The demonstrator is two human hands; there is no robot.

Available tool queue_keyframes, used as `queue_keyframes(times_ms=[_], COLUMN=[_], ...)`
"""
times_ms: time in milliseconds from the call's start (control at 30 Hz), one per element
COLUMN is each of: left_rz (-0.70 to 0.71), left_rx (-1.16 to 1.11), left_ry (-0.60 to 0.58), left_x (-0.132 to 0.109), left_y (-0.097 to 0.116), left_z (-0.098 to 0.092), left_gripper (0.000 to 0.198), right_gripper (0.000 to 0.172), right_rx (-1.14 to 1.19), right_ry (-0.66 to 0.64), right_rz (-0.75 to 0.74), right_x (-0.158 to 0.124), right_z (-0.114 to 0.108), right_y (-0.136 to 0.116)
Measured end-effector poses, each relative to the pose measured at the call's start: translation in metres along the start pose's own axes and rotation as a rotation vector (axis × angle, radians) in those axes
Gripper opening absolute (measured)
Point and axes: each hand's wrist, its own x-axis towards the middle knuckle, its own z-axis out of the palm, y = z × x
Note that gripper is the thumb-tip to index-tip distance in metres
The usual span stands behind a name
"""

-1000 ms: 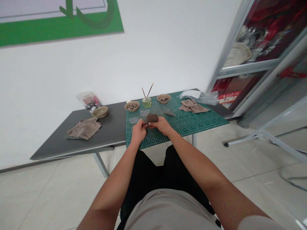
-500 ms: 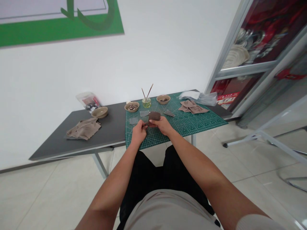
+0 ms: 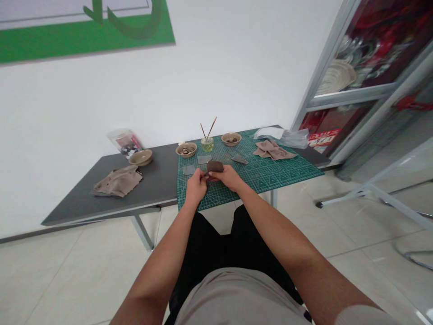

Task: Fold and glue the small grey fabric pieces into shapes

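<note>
Over the green cutting mat [image 3: 280,174], both my hands are closed on a dark brown piece of cloth [image 3: 215,166]. My right hand [image 3: 230,177] grips it from the right, with the thumb across its lower side. My left hand [image 3: 196,185] pinches its left end, close to the right fingertips. What lies under the fingers is hidden. Just beyond the hands are small clear pieces, one at the left [image 3: 188,169] and another farther back [image 3: 204,159]. To the right lies a small greyish piece [image 3: 240,159].
Behind the hands stand a bowl of small pieces [image 3: 186,149], a glass jar with two sticks [image 3: 207,144] and another bowl [image 3: 231,139]. Brown cloth [image 3: 274,150] and a plastic bag [image 3: 294,137] lie right. Left are cloth [image 3: 118,181], a bowl [image 3: 140,158] and a tipped plastic tub [image 3: 124,142].
The brown cloth has tilted and shifted slightly left and down in my hands, showing less of its face. Both hands keep hold of it. The view has turned slightly.
</note>
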Motion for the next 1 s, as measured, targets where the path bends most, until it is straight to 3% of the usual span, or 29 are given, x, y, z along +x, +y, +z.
queue_keyframes(times_ms=[133,567,1000], left_rz=[-0.026,0.049,-0.03], left_rx=[0.009,0.099,-0.028], left_ry=[0.022,-0.057,-0.001], left_x=[0.0001,-0.0009,0.0006], left_y=[-0.0003,0.0008,0.0002], left_z=[0.0001,-0.0004,-0.0002], left_gripper=[0.01,0.012,0.009], right_gripper=[0.033,0.021,0.037], right_rx=[-0.008,-0.067,-0.016], right_ry=[-0.026,0.062,-0.001], right_rz=[-0.015,-0.009,-0.014], right_x=[-0.0011,-0.0015,-0.0048], right_z=[-0.0007,0.0019,0.0003], right_y=[0.0005,-0.0003,-0.0046])
